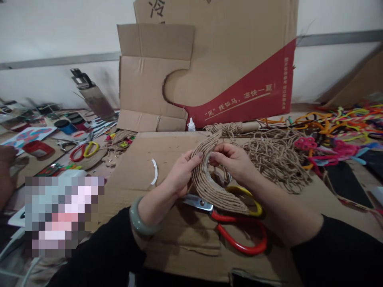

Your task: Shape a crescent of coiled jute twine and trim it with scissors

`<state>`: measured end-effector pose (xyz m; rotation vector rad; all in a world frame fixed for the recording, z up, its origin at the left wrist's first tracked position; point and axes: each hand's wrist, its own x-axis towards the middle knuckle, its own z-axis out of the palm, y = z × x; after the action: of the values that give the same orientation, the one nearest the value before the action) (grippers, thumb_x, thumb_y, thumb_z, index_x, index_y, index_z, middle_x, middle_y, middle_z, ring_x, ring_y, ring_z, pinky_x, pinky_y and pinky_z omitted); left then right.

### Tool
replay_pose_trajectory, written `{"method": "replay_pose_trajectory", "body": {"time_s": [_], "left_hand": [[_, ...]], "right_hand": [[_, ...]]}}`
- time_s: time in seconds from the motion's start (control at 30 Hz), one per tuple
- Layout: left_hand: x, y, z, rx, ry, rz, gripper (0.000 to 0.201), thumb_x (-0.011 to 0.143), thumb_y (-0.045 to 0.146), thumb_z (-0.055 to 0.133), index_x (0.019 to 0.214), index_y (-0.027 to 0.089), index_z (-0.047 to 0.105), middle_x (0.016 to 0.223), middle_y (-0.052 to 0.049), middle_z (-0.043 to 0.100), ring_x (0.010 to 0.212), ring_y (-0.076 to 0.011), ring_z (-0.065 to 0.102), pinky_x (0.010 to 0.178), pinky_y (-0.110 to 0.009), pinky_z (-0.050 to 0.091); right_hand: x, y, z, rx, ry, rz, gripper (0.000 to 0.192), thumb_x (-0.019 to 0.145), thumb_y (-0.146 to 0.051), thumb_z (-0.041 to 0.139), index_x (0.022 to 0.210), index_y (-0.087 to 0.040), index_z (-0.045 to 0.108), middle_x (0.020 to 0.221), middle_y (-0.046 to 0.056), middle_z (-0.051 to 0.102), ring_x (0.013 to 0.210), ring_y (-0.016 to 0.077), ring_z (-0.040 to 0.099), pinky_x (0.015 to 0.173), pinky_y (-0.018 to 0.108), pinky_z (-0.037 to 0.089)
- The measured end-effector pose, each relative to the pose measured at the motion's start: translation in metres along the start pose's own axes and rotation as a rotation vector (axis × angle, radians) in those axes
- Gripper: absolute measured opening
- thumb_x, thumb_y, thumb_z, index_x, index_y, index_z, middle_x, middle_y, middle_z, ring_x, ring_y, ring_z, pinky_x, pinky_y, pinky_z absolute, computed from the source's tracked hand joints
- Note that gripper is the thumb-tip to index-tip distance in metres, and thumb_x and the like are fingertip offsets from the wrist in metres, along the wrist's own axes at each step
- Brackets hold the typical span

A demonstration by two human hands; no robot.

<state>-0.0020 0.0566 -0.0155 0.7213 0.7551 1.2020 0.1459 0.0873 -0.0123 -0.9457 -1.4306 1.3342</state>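
Observation:
A crescent covered in rows of brown twine (220,195) is held up over the cardboard sheet. My left hand (181,175) grips its outer left side, thumb on top. At the inner edge, my right hand (235,161) has its thumb and fingers pinched together; whether they hold the edge or a strand is hidden. Large scissors with red handles (243,249) lie under the crescent, blades pointing left. A yellow loop handle (257,205) shows partly behind it. On the cardboard to the left lies a curved white strip (154,172).
A heap of loose twine (278,159) lies right, beside pipe cleaners (335,147) and a dark phone-like slab (347,183). A small white bottle (191,124) stands before upright cardboard (239,52). Left are a water bottle (95,97), red-and-yellow scissors (83,151) and another person's hand (7,171).

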Motion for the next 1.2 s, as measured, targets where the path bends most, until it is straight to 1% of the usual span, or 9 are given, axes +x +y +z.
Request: {"method": "replay_pose_trajectory", "body": {"time_s": [0.2,0.37,0.5,0.63,0.73,0.9,1.03,1.1,1.2], "left_hand": [[-0.004,-0.001,-0.001,0.026,-0.056,-0.060,0.035,0.062,0.036,0.080,0.084,0.013,0.065,0.068,-0.001,0.066,0.059,-0.0095,0.056,0.060,-0.022,0.043],[-0.008,-0.001,-0.001,0.007,-0.066,-0.132,0.038,0.060,0.037,0.082,0.085,0.013,0.065,0.063,0.000,0.064,0.053,-0.0069,0.053,0.054,-0.019,0.042],[-0.009,0.002,0.000,-0.026,-0.100,-0.159,0.035,0.063,0.033,0.081,0.085,0.012,0.065,0.061,0.001,0.062,0.052,-0.0066,0.054,0.051,-0.017,0.042],[-0.010,0.002,-0.001,-0.052,-0.168,-0.204,0.033,0.066,0.033,0.079,0.087,0.011,0.065,0.057,0.001,0.059,0.049,-0.0061,0.052,0.049,-0.017,0.042],[-0.010,0.000,-0.004,-0.045,-0.193,-0.252,0.035,0.068,0.035,0.077,0.090,0.010,0.065,0.057,0.001,0.058,0.047,-0.0056,0.051,0.046,-0.016,0.041],[-0.012,0.000,-0.005,-0.032,-0.195,-0.254,0.033,0.071,0.033,0.075,0.091,0.011,0.062,0.056,0.002,0.058,0.045,-0.0055,0.051,0.044,-0.016,0.040],[-0.014,0.002,-0.002,-0.017,-0.220,-0.258,0.033,0.067,0.035,0.077,0.086,0.013,0.060,0.057,0.000,0.061,0.044,-0.0072,0.052,0.043,-0.017,0.040],[-0.012,0.002,-0.001,-0.014,-0.168,-0.225,0.034,0.066,0.035,0.078,0.085,0.014,0.060,0.058,0.000,0.062,0.046,-0.0076,0.053,0.046,-0.018,0.042],[-0.007,0.001,-0.003,-0.001,-0.043,-0.129,0.031,0.064,0.033,0.079,0.079,0.014,0.060,0.059,0.000,0.063,0.051,-0.0085,0.056,0.054,-0.021,0.046]], "right_hand": [[-0.003,0.002,-0.002,0.050,-0.088,-0.008,0.034,0.064,-0.046,0.076,0.065,-0.019,0.057,0.059,-0.002,0.060,0.055,0.0099,0.057,0.058,0.025,0.050],[-0.005,0.006,-0.005,0.188,-0.164,0.076,0.038,0.061,-0.050,0.079,0.067,-0.018,0.057,0.062,-0.002,0.064,0.057,0.0094,0.060,0.059,0.024,0.051],[-0.004,0.011,-0.007,0.260,-0.217,0.105,0.037,0.062,-0.048,0.080,0.069,-0.018,0.059,0.064,-0.002,0.065,0.058,0.0083,0.060,0.059,0.022,0.051],[-0.002,0.011,-0.012,0.256,-0.273,0.111,0.035,0.061,-0.047,0.081,0.070,-0.017,0.064,0.063,-0.001,0.067,0.057,0.0094,0.061,0.058,0.023,0.051],[-0.001,0.010,-0.018,0.201,-0.283,0.099,0.034,0.060,-0.046,0.082,0.068,-0.016,0.067,0.062,0.000,0.068,0.058,0.0100,0.062,0.060,0.024,0.051],[0.004,0.009,-0.023,0.091,-0.235,0.104,0.032,0.058,-0.042,0.082,0.067,-0.015,0.067,0.063,0.002,0.069,0.060,0.0115,0.062,0.062,0.025,0.050],[0.009,0.013,-0.025,0.026,-0.032,0.141,0.033,0.058,-0.043,0.080,0.063,-0.016,0.061,0.059,0.000,0.066,0.054,0.0102,0.058,0.055,0.023,0.046],[0.010,0.012,-0.026,0.022,0.041,0.157,0.034,0.060,-0.046,0.077,0.064,-0.017,0.060,0.059,0.000,0.065,0.053,0.0099,0.057,0.052,0.023,0.045],[0.007,0.008,-0.023,0.014,0.065,0.137,0.038,0.062,-0.053,0.075,0.067,-0.018,0.061,0.061,0.000,0.066,0.055,0.0110,0.059,0.054,0.024,0.048]]}}
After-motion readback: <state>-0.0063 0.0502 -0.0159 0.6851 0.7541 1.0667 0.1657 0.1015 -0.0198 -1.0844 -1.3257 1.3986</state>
